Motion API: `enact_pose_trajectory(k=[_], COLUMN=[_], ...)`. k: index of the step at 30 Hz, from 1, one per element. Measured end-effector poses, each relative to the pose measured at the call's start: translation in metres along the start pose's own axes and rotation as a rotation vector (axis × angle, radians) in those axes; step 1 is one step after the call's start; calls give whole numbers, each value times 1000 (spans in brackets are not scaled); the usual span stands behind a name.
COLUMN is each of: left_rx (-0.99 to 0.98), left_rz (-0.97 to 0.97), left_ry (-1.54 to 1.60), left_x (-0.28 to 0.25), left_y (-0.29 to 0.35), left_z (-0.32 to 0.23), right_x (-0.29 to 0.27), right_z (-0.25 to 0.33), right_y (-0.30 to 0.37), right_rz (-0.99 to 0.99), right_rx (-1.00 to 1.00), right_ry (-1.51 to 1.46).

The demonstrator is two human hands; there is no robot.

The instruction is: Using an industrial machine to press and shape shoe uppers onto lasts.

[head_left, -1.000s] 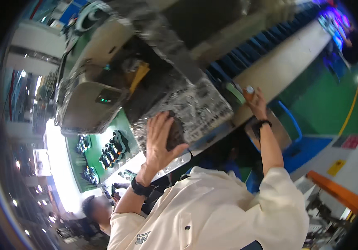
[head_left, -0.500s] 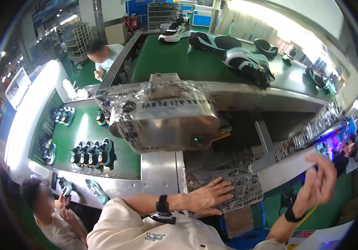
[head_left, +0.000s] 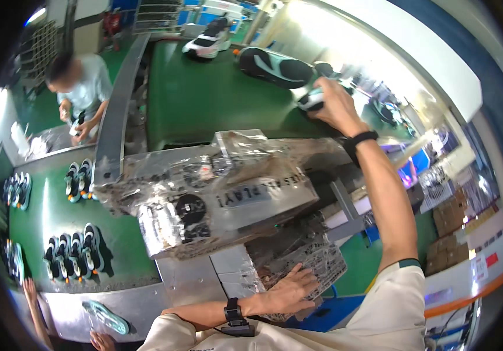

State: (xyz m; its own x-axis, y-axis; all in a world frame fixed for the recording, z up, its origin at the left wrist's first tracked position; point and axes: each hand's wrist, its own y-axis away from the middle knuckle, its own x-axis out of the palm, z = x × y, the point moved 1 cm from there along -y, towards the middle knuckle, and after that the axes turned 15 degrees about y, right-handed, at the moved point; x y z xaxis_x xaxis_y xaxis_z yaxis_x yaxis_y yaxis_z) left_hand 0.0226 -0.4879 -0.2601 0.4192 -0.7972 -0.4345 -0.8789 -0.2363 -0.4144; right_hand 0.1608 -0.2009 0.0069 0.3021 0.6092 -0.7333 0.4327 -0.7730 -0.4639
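My right hand (head_left: 339,108) is stretched out over the upper green belt (head_left: 205,99), its fingers closed around a black, white and mint sports shoe (head_left: 308,100). The hand hides much of that shoe. Just left of it a dark shoe with a mint side (head_left: 275,67) lies on the belt. A white and black shoe (head_left: 207,40) stands farther back. Down in front of me, my left hand (head_left: 289,292) rests flat, fingers spread, on a film-wrapped ledge (head_left: 330,266). Nothing shows in its grasp.
Between my arms stands a film-wrapped metal housing (head_left: 234,196). Several shoes (head_left: 73,254) stand in rows on the left green belt, and a mint sole (head_left: 105,317) lies on its metal edge. A co-worker (head_left: 82,88) handles something at far left; another person's hands (head_left: 102,339) show at lower left.
My right hand has swung from the lower right up over the upper belt and taken hold of a shoe. The view has turned right; my left hand stays on the ledge.
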Motion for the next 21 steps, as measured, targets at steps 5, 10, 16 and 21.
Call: enact_pose_trajectory(k=[5,10,16,21], left_rx=[45,-134,-71,-228], left_rz=[-112,-467,-310,214], left_ry=[65,825,1114,1495], left_x=[-8,-25,-5,135], left_y=[2,5,-55,-81], left_z=[-6,-8,-90,-158], right_x=[-76,-202,-288,-324], right_z=[11,9,57,98], right_y=[23,147,366,546], right_rz=[-308,-615,-590,-582], right_rx=[125,288,776,1362], right_ry=[-42,-492,-993,-1065])
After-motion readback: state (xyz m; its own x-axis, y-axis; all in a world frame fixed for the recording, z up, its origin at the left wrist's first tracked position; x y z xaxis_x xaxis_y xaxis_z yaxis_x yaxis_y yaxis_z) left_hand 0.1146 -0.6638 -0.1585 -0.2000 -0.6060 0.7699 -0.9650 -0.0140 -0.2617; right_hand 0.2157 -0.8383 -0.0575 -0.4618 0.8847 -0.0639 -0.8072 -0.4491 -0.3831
